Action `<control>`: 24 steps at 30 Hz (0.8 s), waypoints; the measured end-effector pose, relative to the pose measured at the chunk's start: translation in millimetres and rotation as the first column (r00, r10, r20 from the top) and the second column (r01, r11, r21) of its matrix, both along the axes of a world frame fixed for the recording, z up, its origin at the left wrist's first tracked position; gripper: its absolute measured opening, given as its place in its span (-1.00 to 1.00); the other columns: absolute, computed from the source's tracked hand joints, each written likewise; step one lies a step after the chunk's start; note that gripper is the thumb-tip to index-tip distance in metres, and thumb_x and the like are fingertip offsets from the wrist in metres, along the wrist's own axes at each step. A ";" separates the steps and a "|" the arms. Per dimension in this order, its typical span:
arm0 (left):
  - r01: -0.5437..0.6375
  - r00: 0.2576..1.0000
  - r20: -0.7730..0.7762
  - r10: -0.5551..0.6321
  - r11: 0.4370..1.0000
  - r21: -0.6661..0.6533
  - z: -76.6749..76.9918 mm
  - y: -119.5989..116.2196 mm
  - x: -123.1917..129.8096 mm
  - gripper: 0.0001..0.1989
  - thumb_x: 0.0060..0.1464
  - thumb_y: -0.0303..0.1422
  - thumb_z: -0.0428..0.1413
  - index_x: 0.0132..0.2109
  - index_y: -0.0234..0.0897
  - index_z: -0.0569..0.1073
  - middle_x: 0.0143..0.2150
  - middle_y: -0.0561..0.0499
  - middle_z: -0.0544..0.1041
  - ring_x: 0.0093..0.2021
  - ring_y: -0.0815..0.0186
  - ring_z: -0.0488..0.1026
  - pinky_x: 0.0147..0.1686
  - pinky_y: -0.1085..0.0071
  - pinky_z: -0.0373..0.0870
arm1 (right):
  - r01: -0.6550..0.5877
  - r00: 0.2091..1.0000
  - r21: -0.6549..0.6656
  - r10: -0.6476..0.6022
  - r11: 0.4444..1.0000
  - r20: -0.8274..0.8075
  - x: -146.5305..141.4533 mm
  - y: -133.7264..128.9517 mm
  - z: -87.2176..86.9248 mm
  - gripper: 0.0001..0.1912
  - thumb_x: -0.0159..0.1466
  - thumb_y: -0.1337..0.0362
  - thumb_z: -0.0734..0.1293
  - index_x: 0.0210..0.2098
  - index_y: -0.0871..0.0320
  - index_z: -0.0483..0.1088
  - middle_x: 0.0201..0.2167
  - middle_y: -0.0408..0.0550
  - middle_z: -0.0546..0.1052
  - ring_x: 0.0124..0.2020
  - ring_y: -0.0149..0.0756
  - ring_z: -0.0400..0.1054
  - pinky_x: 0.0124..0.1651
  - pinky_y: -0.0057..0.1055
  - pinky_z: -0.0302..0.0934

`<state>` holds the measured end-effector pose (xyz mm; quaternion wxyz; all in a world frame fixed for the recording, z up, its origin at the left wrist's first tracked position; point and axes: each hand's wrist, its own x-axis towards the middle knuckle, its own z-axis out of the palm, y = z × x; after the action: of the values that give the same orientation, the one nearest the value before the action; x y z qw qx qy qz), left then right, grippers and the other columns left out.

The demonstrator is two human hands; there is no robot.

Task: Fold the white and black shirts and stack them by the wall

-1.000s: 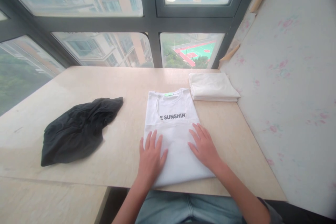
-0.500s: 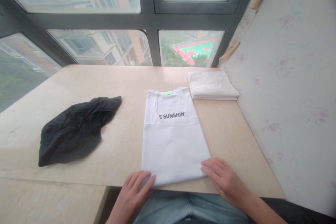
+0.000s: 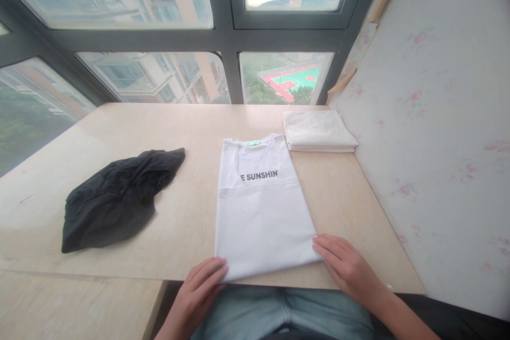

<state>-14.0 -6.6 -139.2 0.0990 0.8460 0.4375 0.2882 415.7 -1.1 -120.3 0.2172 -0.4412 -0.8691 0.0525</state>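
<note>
A white T-shirt (image 3: 263, 223), folded to a narrow panel, lies on the tabletop with its neckline away from me; dark lettering "E SUNSHIN" shows near the top. At its near left corner, my left hand (image 3: 201, 287) has its fingers close together over the hem. My right hand (image 3: 346, 265) holds the near right corner, fingertips on the upper surface. Both thumbs are mostly hidden beneath or behind the fingers. The hem between my hands runs close to the table's front edge.
A crumpled black garment (image 3: 119, 199) lies to the left. Folded white cloth (image 3: 319, 130) is stacked at the back right, touching or nearly touching the shirt's shoulder. Windows with a dark frame (image 3: 159, 40) stand behind the table (image 3: 191, 122); a flowered wall (image 3: 438, 143) borders the right.
Both hands have shifted slightly outward along the hem to the shirt's near corners. My view has tilted up a little. The shirt and other cloths stay in place.
</note>
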 end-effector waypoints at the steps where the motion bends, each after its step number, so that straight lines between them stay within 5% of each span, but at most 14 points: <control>1: 0.010 1.000 0.006 -0.010 1.000 -0.006 -0.9 0.8 -1.7 -0.68 0.24 -0.40 0.12 0.12 -0.07 0.50 0.07 -0.02 0.57 0.12 0.27 0.48 0.12 0.35 0.45 | -0.006 1.000 -0.006 0.006 1.000 0.005 1.2 -0.7 0.1 -0.59 0.34 0.50 0.19 0.12 0.17 0.42 0.11 0.08 0.50 0.17 -0.16 0.36 0.14 -0.15 0.37; 9: 0.071 0.997 0.005 -0.071 0.997 -0.034 9.3 9.1 -8.6 -0.66 0.22 -0.47 0.11 0.12 -0.13 0.48 0.06 -0.05 0.58 0.09 0.28 0.51 0.10 0.38 0.47 | -0.019 0.998 0.036 0.021 0.999 -0.059 3.9 1.0 -7.3 -0.68 0.36 0.44 0.24 0.07 0.15 0.44 0.07 0.03 0.54 0.13 -0.19 0.40 0.12 -0.18 0.40; 20: -0.157 0.985 0.080 0.153 0.987 0.035 10.7 -5.1 17.7 -0.69 0.18 -0.54 0.04 0.01 -0.15 0.49 -0.05 -0.05 0.59 0.00 0.28 0.55 0.03 0.33 0.53 | 0.005 0.988 0.061 0.004 0.998 -0.155 -1.0 3.5 -2.2 -0.72 0.32 0.47 0.25 -0.02 0.14 0.45 0.00 0.01 0.57 0.11 -0.22 0.42 0.14 -0.18 0.40; 24: -0.163 0.979 0.117 0.166 0.986 -0.034 27.2 -4.7 17.7 -0.73 0.20 -0.47 0.08 0.01 -0.14 0.48 -0.11 -0.01 0.61 -0.08 0.30 0.58 -0.04 0.39 0.55 | 0.005 0.978 0.046 0.005 0.999 -0.210 0.7 2.0 10.2 -0.73 0.29 0.47 0.26 -0.06 0.12 0.45 -0.04 0.00 0.59 0.10 -0.22 0.43 0.12 -0.20 0.41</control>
<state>3.6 -11.2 -112.0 0.1112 0.7869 0.5028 0.3401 416.4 0.8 -110.1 0.3179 -0.4279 -0.8424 0.0785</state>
